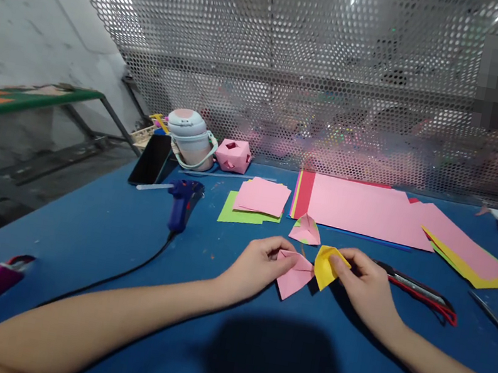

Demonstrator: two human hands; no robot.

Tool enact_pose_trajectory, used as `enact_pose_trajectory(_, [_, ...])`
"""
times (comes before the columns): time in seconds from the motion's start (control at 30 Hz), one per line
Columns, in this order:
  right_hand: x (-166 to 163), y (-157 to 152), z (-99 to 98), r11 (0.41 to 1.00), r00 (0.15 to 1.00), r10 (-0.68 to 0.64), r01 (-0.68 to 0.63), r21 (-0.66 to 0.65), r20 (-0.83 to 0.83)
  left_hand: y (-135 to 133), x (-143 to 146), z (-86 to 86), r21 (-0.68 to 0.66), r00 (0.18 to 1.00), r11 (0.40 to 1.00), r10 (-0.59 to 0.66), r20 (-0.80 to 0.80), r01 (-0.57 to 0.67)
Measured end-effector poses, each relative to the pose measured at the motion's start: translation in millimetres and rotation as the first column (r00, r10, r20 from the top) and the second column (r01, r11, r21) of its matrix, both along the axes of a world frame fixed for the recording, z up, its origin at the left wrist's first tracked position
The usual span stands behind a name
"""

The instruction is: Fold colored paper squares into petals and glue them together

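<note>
The pink paper [294, 282], creased and folded, is pinched in the left hand [261, 267], one point facing the person. The yellow paper [325, 269], folded and cupped, sits in the right hand [368, 287], edge close beside the pink one.

Stretches left forearm [113, 310] and right forearm [448, 366] slantwise over the table [86, 216] toward its far edge, well right of its left edge. Holds left hand [259, 265] and right hand [368, 290] facing, near yet apart, with wrists [217, 287] almost straight. Pinches on both sides, pressing thumbs [339, 269] toward fingers [360, 258] apparently curled underneath, partly out of sight.
</note>
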State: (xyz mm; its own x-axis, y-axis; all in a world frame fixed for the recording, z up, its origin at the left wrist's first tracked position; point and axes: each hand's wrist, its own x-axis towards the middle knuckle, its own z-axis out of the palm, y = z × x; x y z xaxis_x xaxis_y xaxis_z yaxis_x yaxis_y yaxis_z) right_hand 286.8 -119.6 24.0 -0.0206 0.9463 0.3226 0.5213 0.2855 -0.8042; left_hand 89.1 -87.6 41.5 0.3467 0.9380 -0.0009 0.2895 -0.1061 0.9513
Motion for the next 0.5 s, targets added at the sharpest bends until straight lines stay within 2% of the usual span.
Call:
enact_pose_trajectory(0.17, [-0.2, 4.4, -2.8, 0.995, 0.998, -0.011, 0.006, -0.099, -0.056, -0.6, -0.9, -0.3, -0.037, 0.998, 0.999, 0.030, 0.049, -0.028])
enact_pose_trajectory(0.33, [-0.6, 8.7, -4.1, 0.991, 0.992, -0.114, 0.109, -0.077, -0.059, -2.5, -4.3, -2.1, -0.071, 0.979, 0.995, 0.086, 0.183, -0.074])
enact_pose_trajectory(0.5, [-10.4, 4.0, -3.7, 0.998, 0.998, -0.037, 0.035, -0.048, -0.046, -11.9, 2.2, -3.5, -0.061, 0.981, 0.998, 0.043, 0.189, -0.032])
